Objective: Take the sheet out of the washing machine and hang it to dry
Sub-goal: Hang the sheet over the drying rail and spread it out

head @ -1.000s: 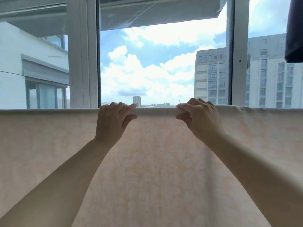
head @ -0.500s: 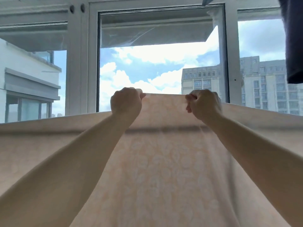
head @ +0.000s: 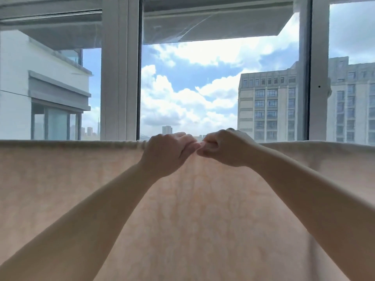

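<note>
since half a second ago both hands have dropped and drawn together: the raised hump of cloth they held up between them is gone, and the top edge of the sheet (head: pixel 203 209) now runs flat and level across the view.

head view: the left hand (head: pixel 168 154) and right hand (head: pixel 225 149) sit just past the centre, toward 12 o'clock, knuckles touching or all but touching. each is curled into a loose fist with its fingers hooked over the top fold of the sheet, so both are closed on the cloth; how much fabric sits inside each fist is hidden by the backs of the hands. the meeting point looks like a start position, probably so the hands can slide apart toward 9 and 3 o'clock and smooth the fold outward.

the sheet is pale peach with a faint leafy pattern. it is out of the machine and draped over some straight support along its top edge; the support itself is covered, so i cannot tell whether it is a rail or a line. the cloth fills the lower half of the view from 8 o'clock round to 4 o'clock and hangs down toward the person, spread wide so air can reach it.

behind it, from 10 to 2 o'clock, stands the window frame (head: pixel 119 78), with sky and a tall grey building (head: pixel 267 106) at 2 o'clock beyond. the hanging seems nearly finished; what remains is evening out the edge.
</note>
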